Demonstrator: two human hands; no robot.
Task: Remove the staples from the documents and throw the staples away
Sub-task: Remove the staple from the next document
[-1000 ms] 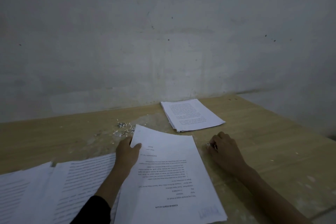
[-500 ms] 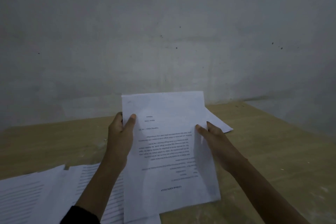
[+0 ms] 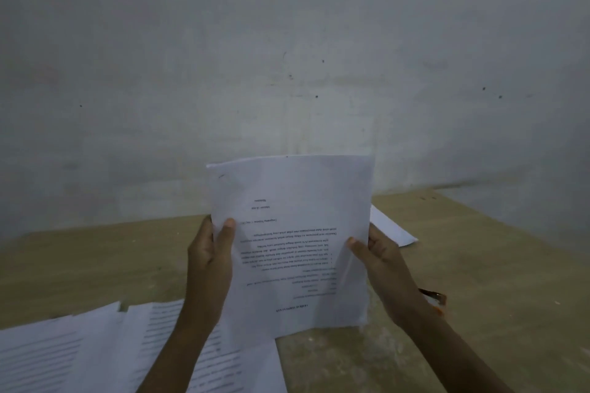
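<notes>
Document [image 3: 297, 226] is held up off the worktop [image 3: 498, 265], roughly upright, print upside down, w/ a small dark mark near its top left corner, too small to tell what. Left hand [image 3: 209, 255] pinches the left edge, thumb on front; right hand [image 3: 380, 262] pinches the right edge, thumb on front too. Behind the sheet's right edge, a paper stack [image 3: 394, 230] lies flat. Loose printed pages [image 3: 79, 348] spread at bottom left. Small dark tool [image 3: 434, 297] w/ orange bit lies on the worktop just by the right wrist.

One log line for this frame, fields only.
document: held upright over table, print upside down | left hand: grips left edge | right hand: grips right edge | loose sheets: near left
</notes>
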